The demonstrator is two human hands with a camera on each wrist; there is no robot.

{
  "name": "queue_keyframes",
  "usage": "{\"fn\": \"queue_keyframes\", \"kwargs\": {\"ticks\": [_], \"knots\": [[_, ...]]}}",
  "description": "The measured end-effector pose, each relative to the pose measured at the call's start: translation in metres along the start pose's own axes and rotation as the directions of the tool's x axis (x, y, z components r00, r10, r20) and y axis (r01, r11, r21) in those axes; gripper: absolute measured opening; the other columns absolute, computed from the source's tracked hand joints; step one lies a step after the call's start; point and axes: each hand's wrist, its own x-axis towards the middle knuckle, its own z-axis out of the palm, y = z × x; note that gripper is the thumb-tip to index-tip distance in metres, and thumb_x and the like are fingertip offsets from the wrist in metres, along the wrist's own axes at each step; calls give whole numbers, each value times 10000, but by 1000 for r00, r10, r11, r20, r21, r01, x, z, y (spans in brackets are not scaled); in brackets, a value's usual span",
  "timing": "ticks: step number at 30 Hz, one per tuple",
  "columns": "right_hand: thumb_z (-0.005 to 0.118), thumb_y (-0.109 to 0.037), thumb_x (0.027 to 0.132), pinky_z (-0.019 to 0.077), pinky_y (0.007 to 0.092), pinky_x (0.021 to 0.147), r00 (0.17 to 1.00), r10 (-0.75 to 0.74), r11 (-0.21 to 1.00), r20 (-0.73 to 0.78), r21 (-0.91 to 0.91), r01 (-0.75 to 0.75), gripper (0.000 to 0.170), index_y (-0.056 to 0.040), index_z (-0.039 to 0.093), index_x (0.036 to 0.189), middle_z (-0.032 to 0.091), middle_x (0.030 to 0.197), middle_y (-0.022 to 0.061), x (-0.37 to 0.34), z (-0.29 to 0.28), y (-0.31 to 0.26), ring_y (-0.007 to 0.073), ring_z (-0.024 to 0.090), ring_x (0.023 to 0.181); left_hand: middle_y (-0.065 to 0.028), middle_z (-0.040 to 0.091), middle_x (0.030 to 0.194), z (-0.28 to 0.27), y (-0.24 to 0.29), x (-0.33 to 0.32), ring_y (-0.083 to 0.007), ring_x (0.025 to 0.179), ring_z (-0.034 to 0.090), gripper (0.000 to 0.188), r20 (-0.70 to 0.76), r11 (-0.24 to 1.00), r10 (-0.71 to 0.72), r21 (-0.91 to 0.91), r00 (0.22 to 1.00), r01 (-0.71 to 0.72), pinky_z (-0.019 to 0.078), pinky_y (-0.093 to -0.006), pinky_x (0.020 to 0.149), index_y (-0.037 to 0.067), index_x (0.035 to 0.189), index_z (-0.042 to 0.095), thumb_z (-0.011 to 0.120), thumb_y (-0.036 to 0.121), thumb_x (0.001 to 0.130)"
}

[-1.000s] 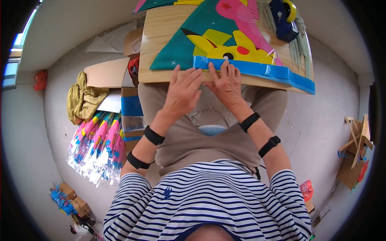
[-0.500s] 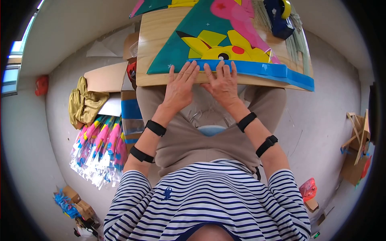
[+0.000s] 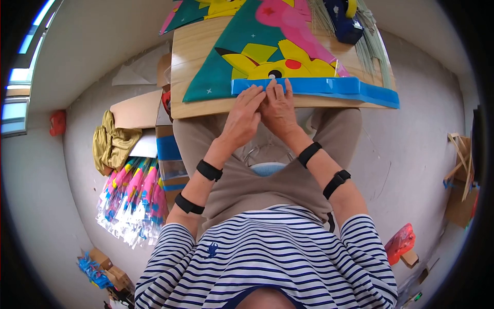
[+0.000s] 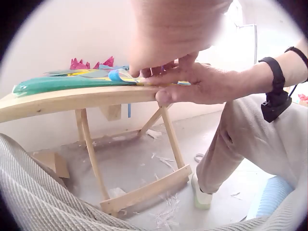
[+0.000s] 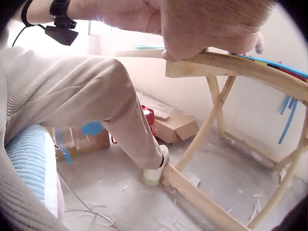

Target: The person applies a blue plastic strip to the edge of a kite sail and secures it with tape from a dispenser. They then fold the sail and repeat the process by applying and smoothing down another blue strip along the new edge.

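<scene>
A printed sheet (image 3: pixel 221 72) in green and pink, with a yellow cartoon figure, lies flat on a wooden table. Along its near edge runs a blue strip (image 3: pixel 329 86), whose right end reaches past the sheet. My left hand (image 3: pixel 244 117) has its fingertips at the strip's lower edge, near the left end. Just to its right, my right hand (image 3: pixel 279 109) rests extended fingertips on the strip, and the two hands meet side by side. The left wrist view shows the right thumb (image 4: pixel 166 97) against the table's front edge.
A dark blue tape dispenser (image 3: pixel 349 28) and a bundle of thin rods (image 3: pixel 373 51) lie at the table's back right. Another printed sheet (image 3: pixel 188 13) overhangs the back left. Packed colourful sheets (image 3: pixel 134 195) hang beside cardboard boxes at left. Folding wooden legs (image 4: pixel 89 154) support the table.
My left hand lay flat on the strip's left end half a second ago; it has moved right, beside the right hand. The table appears farther left in the head view.
</scene>
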Motion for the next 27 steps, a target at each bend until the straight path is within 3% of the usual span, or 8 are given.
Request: {"fn": "queue_keyframes", "kwargs": {"ticks": [3, 6, 9, 15, 18, 22, 25, 27], "knots": [[649, -265, 822, 249, 656, 1145, 999, 17, 999, -41, 44, -15, 499, 11, 603, 1235, 524, 1252, 253, 0, 2, -4, 382, 459, 1249, -218, 574, 1356, -5, -3, 9, -387, 1311, 496, 460, -31, 976, -40, -214, 999, 32, 355, -475, 1142, -11, 1324, 563, 584, 38, 867], [648, -272, 822, 251, 660, 1140, 996, 26, 996, -85, 85, -19, 511, 22, 597, 1237, 533, 1248, 255, 0, 4, -5, 399, 446, 1272, -202, 615, 1290, 0, -3, 24, -382, 1221, 545, 396, 2, 979, -121, -166, 993, 120, 394, -464, 1089, 4, 1296, 591, 592, 102, 912], [645, -282, 834, 237, 666, 1145, 993, 20, 998, -115, 59, -13, 529, 44, 586, 1246, 539, 1268, 269, 0, 8, -4, 424, 429, 1296, -176, 656, 1216, 7, -10, 31, -369, 1150, 567, 333, -55, 993, -20, -113, 998, 14, 417, -451, 1028, 16, 1240, 639, 596, 155, 940], [668, -262, 829, 253, 625, 1160, 995, 47, 990, -84, 136, -35, 496, 37, 618, 1221, 522, 1364, 281, -3, -5, -5, 428, 445, 1284, -168, 675, 1188, 4, -6, 38, -347, 1124, 573, 295, -4, 997, -56, -61, 998, 56, 415, -422, 1021, 35, 1181, 696, 558, 194, 974], [712, -242, 805, 321, 563, 1136, 997, 58, 945, 41, 319, -68, 398, -6, 663, 1123, 548, 1337, 260, -6, -32, 9, 416, 481, 1242, -168, 677, 1188, 6, -7, 35, -349, 1131, 572, 308, -21, 997, -62, -42, 998, 61, 418, -428, 1023, 27, 1176, 704, 550, 207, 979], [743, -190, 787, 443, 483, 992, 968, 222, 932, -116, 317, -176, 270, -51, 672, 1008, 637, 1160, 184, -17, -83, 63, 365, 565, 1104, -152, 682, 1168, 16, -10, 30, -343, 1106, 576, 244, -57, 997, 27, 76, 998, -23, 444, -432, 989, 10, 1116, 731, 655, 111, 907], [758, -187, 815, 496, 424, 876, 825, 499, 867, -266, 131, -482, 223, -49, 675, 970, 682, 1033, 133, -59, -93, 154, 320, 620, 998, -149, 674, 1189, 15, -1, 31, -343, 1127, 563, 266, -52, 996, -2, 90, 999, 6, 447, -428, 995, 3, 1122, 732, 694, 71, 867], [764, -222, 865, 512, 384, 777, 449, 865, 502, -226, 443, -743, 226, -16, 683, 910, 658, 798, 103, -98, -105, 215, 267, 636, 820, -149, 672, 1190, 15, 2, 31, -341, 1131, 559, 280, -51, 996, -11, 88, 999, 16, 443, -424, 1000, 1, 1131, 729, 702, 68, 860]]}}
